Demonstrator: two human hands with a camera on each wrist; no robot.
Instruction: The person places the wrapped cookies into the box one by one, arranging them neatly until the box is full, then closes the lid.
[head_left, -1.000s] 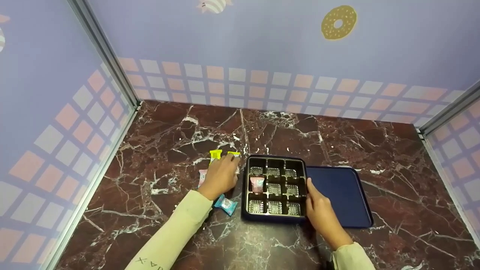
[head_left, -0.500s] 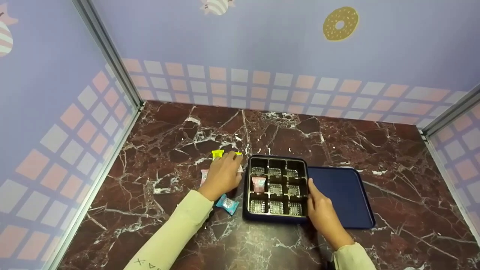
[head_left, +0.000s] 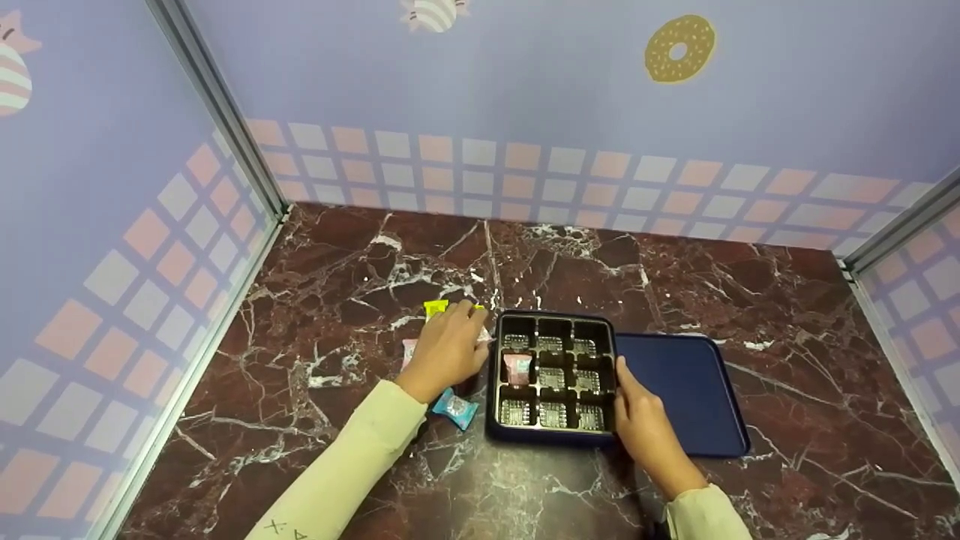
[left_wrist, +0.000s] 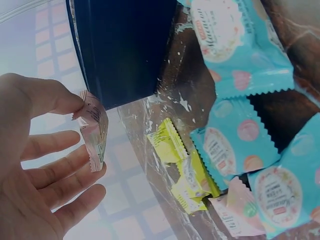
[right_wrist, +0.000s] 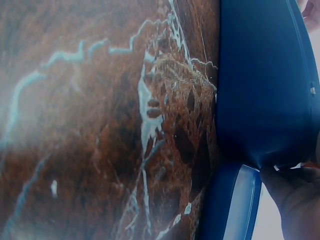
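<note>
In the head view my left hand (head_left: 445, 346) hovers among small wrapped sweets, left of the dark blue box (head_left: 555, 435). The left wrist view shows its thumb and fingers pinching a pink sweet packet (left_wrist: 94, 131). Near it lie yellow packets (head_left: 436, 308), a blue packet (head_left: 455, 409) and another pink packet (head_left: 409, 351), partly hidden by the hand. A gold-edged divided tray sits inside the box; one pink packet (head_left: 517, 368) lies in its middle-left compartment. My right hand (head_left: 646, 427) rests its fingers against the box's right side.
A flat dark blue lid (head_left: 682, 397) lies right of the box, partly behind it. More blue packets (left_wrist: 240, 137) show in the left wrist view. The dark red marble-patterned surface (head_left: 360, 300) meets purple panels (head_left: 525, 82) at the back and both sides.
The left hand stays among the packets, with a pale bit of wrapper showing slightly more to its right. The right hand and the box keep their place; the view shifts slightly.
</note>
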